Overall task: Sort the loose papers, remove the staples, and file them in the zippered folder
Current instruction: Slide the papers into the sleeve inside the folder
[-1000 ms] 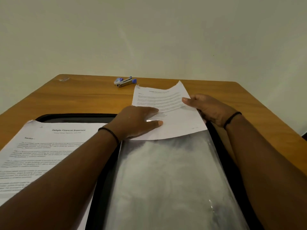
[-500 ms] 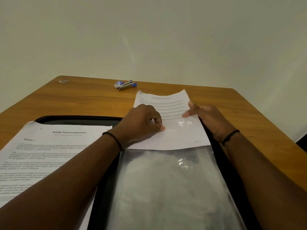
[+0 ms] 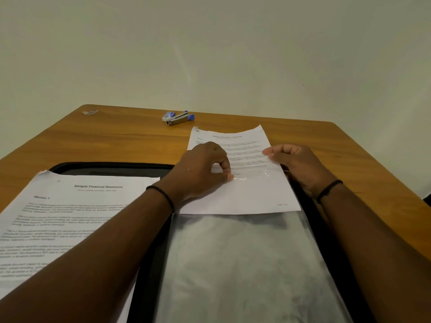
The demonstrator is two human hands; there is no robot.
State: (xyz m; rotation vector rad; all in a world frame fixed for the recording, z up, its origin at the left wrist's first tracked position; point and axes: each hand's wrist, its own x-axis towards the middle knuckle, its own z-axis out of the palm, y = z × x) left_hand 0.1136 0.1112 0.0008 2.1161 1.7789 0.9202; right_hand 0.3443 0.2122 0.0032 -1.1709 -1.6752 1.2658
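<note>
Clear plastic sleeve lies flat in the open black zippered folder on the wooden table, mouth at the far end; only one view, the head camera. Transcript sheet sits half over the sleeve mouth, top half out on the table. Left hand pinches at the sleeve's glossy top edge on the sheet, thumb and forefinger closed on film or paper, can't tell which layer. Right hand pinches the sheet's right edge, fingers curled. Judgement: the step is feeding this page into the sleeve. To do it well: left hand should lift only the upper film to open the mouth, right hand keeps the sheet square and slides it toward the body, low angle, no buckling. Financial statement stack waits on the left half of the folder. Staple remover lies far back, well apart.
</note>
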